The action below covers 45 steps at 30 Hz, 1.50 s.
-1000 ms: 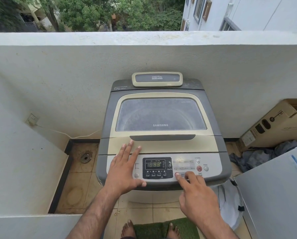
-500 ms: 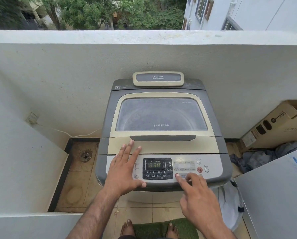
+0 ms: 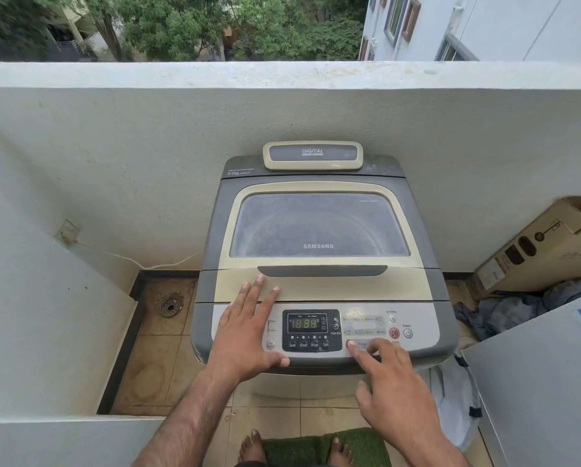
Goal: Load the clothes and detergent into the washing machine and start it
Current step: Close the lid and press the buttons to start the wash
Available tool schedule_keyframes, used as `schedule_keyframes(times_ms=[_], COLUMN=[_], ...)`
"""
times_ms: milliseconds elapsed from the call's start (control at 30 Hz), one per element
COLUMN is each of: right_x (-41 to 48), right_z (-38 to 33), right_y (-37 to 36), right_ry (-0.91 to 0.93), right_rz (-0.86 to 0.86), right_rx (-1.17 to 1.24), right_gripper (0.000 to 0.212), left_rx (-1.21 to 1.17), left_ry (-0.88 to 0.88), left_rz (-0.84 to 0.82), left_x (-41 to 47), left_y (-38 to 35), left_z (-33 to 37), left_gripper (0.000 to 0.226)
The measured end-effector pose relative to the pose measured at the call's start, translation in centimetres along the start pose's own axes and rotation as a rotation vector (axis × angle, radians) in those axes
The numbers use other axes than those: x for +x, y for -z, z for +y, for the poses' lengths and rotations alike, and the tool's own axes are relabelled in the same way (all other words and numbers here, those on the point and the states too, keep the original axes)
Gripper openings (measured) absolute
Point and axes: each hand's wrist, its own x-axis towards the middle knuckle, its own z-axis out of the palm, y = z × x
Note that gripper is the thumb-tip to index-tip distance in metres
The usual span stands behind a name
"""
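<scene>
Finger on the washer's program button

Head view: hands work the front of a grey-and-cream top-loading washing machine (image 3: 319,251) that stands against a white balcony wall (image 3: 147,146). Its tinted lid (image 3: 317,227) is shut, and what lies in the drum cannot be made out through the glass. The left hand (image 3: 245,335) lies flat with fingers spread, palm on the left end of the silver control panel (image 3: 424,318) and fingertips reaching onto the cream strip just below the lid handle (image 3: 322,270). The right hand (image 3: 392,389) is loosely curled, index finger stretched out, its tip touching the small round program button (image 3: 349,343) at the panel's lower edge; it grips nothing. Just left of that finger, the black digital display (image 3: 311,330) glows with green digits. To the finger's right sit the red start button (image 3: 394,333) and the round power button (image 3: 407,333), both untouched.

On the tiled floor left of the machine is a round metal drain (image 3: 170,306). A white cord (image 3: 141,261) runs from a wall socket (image 3: 67,231) toward the machine's back. At right, a brown cardboard box (image 3: 538,247) leans against the wall above a heap of blue-grey cloth (image 3: 515,308). A white bag (image 3: 454,402) hangs beside the machine's right front corner. Bare feet (image 3: 252,446) stand at a green mat (image 3: 302,448) below.
</scene>
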Motion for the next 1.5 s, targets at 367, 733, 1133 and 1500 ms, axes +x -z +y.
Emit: schedule_keyframes(times_ms=[367, 733, 1133, 1500], right_x=[0.2, 0.1, 0.2, 0.3], right_z=[-0.2, -1.2, -0.3, -0.3], right_y=[0.4, -0.1, 0.4, 0.5], right_ry=[0.005, -0.037, -0.003, -0.002], right_rz=[0.011, -0.020, 0.002, 0.000], right_rx=[-0.016, -0.125, -0.041, -0.017], right_gripper=[0.065, 0.063, 0.062, 0.062], left_rx=[-0.009, -0.032, -0.030, -0.035], left_ry=[-0.002, -0.005, -0.007, -0.002], left_rz=[-0.008, 0.001, -0.007, -0.005], left_x=[0.1, 0.2, 0.2, 0.1], left_y=[0.1, -0.1, -0.2, -0.3], left_z=[0.0, -0.2, -0.2, -0.4], left_gripper=[0.130, 0.129, 0.130, 0.130])
